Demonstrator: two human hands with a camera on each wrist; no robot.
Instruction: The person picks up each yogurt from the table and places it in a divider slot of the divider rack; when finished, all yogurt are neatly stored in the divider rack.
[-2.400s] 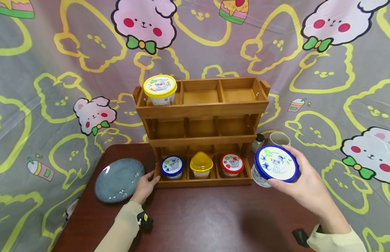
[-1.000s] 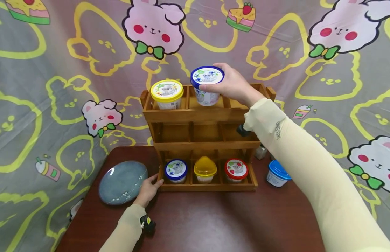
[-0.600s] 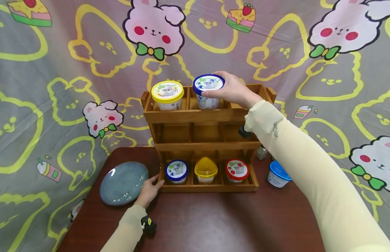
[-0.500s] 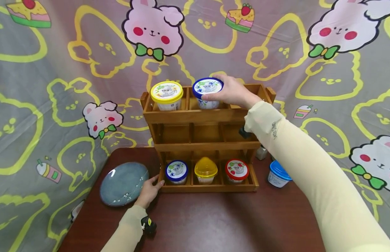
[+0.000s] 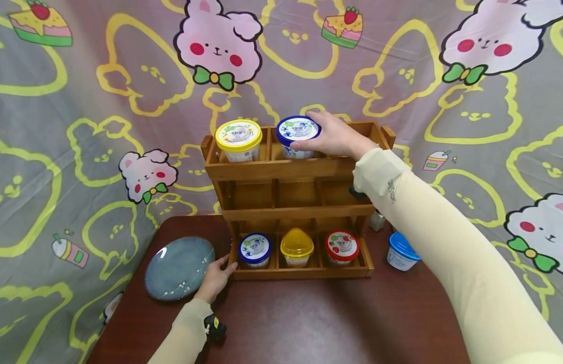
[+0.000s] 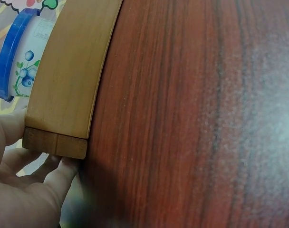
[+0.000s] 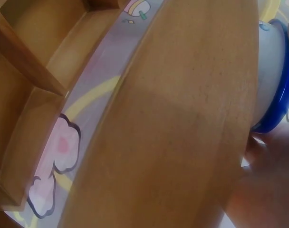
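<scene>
My right hand [image 5: 338, 135] grips a round tub with a dark blue lid [image 5: 298, 128], fingers and thumb around its rim. The tub stands upright in the top middle compartment of a three-tier wooden rack [image 5: 290, 168]; its base is hidden behind the front board. In the right wrist view the dark blue lid [image 7: 282, 90] shows beside the board, with the hand blurred. My left hand [image 5: 214, 278] holds the rack's bottom left corner. The left wrist view shows its thumb and fingers around the board end [image 6: 54, 142]. To the tub's left sits a yellow-lidded tub [image 5: 238, 135].
In the bottom row are a blue-lidded tub [image 5: 255, 248], a yellow dome-lidded tub [image 5: 297, 245] and a red-lidded tub [image 5: 342, 246]. A grey-blue plate [image 5: 180, 268] lies left on the dark table. A light-blue-lidded tub [image 5: 402, 253] and a small jar [image 5: 377, 221] stand right of the rack.
My right hand has carried the dark-blue-lidded tub from the rack's right side up to the top row, then lowered it into the middle compartment. My left hand stays on the rack corner.
</scene>
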